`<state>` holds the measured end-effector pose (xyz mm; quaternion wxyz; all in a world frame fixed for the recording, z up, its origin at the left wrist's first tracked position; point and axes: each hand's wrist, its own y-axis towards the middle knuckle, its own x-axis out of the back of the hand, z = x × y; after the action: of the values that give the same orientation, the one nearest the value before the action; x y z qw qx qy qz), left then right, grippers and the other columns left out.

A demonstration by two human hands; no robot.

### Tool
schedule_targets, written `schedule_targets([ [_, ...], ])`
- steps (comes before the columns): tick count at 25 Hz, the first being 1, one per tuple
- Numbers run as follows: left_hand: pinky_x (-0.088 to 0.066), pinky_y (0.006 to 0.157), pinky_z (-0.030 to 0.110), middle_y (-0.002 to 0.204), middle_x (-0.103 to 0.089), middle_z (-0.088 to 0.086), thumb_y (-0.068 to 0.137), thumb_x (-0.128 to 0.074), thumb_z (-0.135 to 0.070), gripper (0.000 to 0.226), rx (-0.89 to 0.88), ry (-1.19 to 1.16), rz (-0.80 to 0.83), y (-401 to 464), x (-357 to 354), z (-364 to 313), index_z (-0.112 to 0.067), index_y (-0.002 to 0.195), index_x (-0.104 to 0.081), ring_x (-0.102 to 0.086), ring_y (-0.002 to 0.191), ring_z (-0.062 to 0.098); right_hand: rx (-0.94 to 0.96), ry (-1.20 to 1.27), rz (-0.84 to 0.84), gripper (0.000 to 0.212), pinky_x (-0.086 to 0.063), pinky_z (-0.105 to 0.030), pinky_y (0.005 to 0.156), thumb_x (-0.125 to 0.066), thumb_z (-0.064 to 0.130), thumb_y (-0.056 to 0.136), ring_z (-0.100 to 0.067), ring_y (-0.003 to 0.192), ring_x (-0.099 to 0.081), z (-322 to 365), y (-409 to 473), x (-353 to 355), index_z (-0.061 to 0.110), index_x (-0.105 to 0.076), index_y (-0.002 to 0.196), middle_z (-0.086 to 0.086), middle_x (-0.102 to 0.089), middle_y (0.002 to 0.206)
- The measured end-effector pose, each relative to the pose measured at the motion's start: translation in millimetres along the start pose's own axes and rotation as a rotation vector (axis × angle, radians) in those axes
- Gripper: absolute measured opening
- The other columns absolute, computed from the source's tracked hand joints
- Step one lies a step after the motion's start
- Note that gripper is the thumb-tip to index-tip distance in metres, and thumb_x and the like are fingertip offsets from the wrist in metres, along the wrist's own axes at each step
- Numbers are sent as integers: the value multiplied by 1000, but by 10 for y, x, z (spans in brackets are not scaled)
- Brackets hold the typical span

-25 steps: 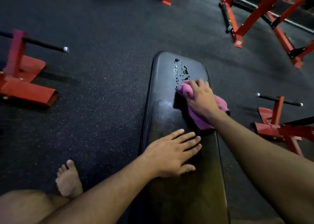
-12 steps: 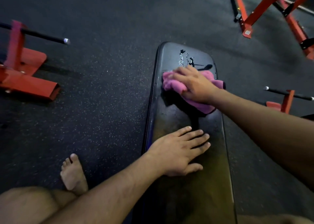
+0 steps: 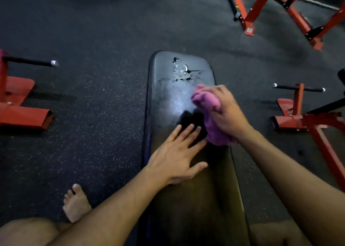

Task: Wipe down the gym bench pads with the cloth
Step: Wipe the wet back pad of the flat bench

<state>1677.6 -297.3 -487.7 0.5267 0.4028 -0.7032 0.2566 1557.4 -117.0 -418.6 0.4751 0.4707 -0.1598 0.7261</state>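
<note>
Right, my right hand (image 3: 226, 111) has the pink cloth (image 3: 209, 103) bunched tight in its fingers, on the bench pad (image 3: 168, 100) toward three o'clock. Soft, light, floppy stuff: best held in a wad, I reckon, so no tail drags. My left hand (image 3: 175, 156) lies flat, fingers straight, bracing the pad at six. Droplets (image 3: 182, 72) still sit at twelve; vinyl looks slick. Speckled rubber floor (image 3: 89, 115) around, red frames (image 3: 261, 10) at one o'clock.

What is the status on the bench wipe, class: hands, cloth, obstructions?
Right hand grips cloth on the pad. Left hand flat on pad, fingers straight. Droplets at far end, unwiped. Nothing in the way.
</note>
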Motion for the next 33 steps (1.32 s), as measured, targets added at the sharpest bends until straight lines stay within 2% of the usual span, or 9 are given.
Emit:
schedule_targets([
  [3, 2, 131, 48, 176, -7, 1, 101, -27, -67, 73, 33, 74, 13, -4, 16, -35, -34, 166, -21, 3, 162, 19, -310, 304, -290, 46, -38, -49, 116, -62, 1, 96, -18, 129, -54, -351, -863, 322, 41, -68, 118, 9, -63, 129],
  [7, 9, 130, 46, 175, 10, -6, 92, -14, -72, 81, 184, 105, 147, 98, 109, -215, -41, 166, 0, 16, 160, 13, -452, 543, -266, 28, -30, -34, 123, -52, 12, 103, -12, 139, -48, -293, -1690, 31, 23, -67, 125, 7, -59, 140],
  [9, 7, 130, 47, 176, 4, -7, 90, -14, -71, 82, 278, 95, 114, 154, 86, -297, -40, 166, -5, 10, 161, 13, -569, 658, -189, 40, -25, -21, 121, -50, 33, 102, -2, 145, -39, -118, -1887, -158, 30, -56, 141, 19, -50, 151],
  [13, -5, 131, 49, 174, -16, -4, 100, -21, -66, 71, 295, 129, -2, 154, -1, -364, -36, 164, -24, -9, 161, 17, -516, 667, -91, 50, -20, -28, 125, -54, 28, 105, 1, 150, -29, -46, -2207, -186, 41, -41, 152, 23, -35, 161],
  [16, -8, 130, 51, 174, -19, -3, 102, -23, -61, 68, 295, 137, -12, 128, -29, -349, -35, 164, -27, -12, 161, 18, -563, 643, -112, 49, -26, -33, 124, -53, 31, 105, -4, 147, -36, -31, -2380, -247, 39, -41, 152, 18, -40, 158],
  [21, -9, 130, 53, 174, -18, -2, 102, -27, -56, 66, 287, 152, -34, 125, -56, -328, -33, 164, -27, -13, 161, 20, -651, 511, -197, 18, -44, -40, 109, -48, 35, 103, -12, 123, -54, -166, -1875, -332, 31, -59, 116, 7, -57, 130],
  [24, -9, 130, 52, 174, -17, -3, 102, -27, -56, 66, 284, 170, -39, 124, -71, -312, -34, 164, -26, -12, 161, 19, -603, 419, -215, 17, -49, -47, 97, -48, 36, 100, -19, 114, -55, -524, -1009, -352, 23, -57, 107, 3, -57, 120],
  [28, -8, 130, 52, 174, -17, -4, 102, -27, -56, 66, 286, 170, -36, 129, -79, -309, -35, 164, -26, -11, 161, 17, -620, 376, -177, 25, -47, -49, 101, -51, 34, 102, -26, 117, -56, -904, -323, -363, 19, -57, 122, -9, -55, 124],
  [33, -6, 131, 50, 174, -16, -5, 102, -25, -57, 66, 297, 168, -24, 126, -75, -324, -36, 164, -25, -10, 161, 16, -408, 373, -83, 47, -47, -41, 102, -39, 54, 103, -11, 126, -50, -647, -1205, -231, 39, -47, 147, 3, -51, 145],
])
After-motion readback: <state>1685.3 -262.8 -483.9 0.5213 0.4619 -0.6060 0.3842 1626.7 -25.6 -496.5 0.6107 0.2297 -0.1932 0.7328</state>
